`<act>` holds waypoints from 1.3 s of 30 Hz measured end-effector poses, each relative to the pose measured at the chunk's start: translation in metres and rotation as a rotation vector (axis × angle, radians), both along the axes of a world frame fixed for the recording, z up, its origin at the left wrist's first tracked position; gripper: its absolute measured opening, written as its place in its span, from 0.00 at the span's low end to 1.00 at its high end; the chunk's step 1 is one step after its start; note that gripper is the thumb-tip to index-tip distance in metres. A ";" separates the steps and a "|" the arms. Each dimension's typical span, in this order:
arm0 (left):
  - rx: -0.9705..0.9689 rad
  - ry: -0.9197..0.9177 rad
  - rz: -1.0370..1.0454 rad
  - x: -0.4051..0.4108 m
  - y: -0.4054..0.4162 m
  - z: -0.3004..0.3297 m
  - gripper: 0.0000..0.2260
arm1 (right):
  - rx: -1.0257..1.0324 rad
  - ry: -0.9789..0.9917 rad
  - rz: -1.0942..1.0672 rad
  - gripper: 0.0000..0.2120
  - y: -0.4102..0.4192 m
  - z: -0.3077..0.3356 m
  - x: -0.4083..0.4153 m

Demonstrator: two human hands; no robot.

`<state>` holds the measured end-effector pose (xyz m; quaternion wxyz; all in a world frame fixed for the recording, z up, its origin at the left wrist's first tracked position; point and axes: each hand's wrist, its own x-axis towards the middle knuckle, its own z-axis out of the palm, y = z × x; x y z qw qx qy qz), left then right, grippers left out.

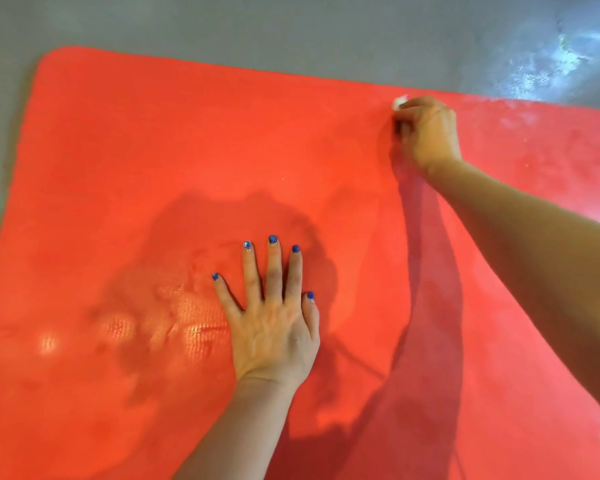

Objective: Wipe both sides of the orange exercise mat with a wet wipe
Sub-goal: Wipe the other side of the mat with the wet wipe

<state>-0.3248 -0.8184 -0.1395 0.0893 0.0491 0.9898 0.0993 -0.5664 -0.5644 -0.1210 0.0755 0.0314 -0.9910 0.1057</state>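
Note:
The orange exercise mat (153, 150) lies flat on the floor and fills most of the view. My left hand (272, 317) presses flat on the mat near its middle, fingers spread and straight. My right hand (428, 133) reaches to the mat's far edge, fingers curled round a small white wet wipe (399, 100); only a bit of the wipe shows above the knuckles. Damp, shiny patches show on the mat to the left of my left hand.
Grey floor (222, 26) borders the mat at the far side and on the left. A bright glare patch (555, 64) lies on the floor at the upper right. The mat's rounded far-left corner (54, 57) is in view.

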 end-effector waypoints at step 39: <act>0.018 0.001 -0.250 0.088 -0.025 0.003 0.29 | -0.140 0.018 -0.154 0.09 0.008 0.003 0.111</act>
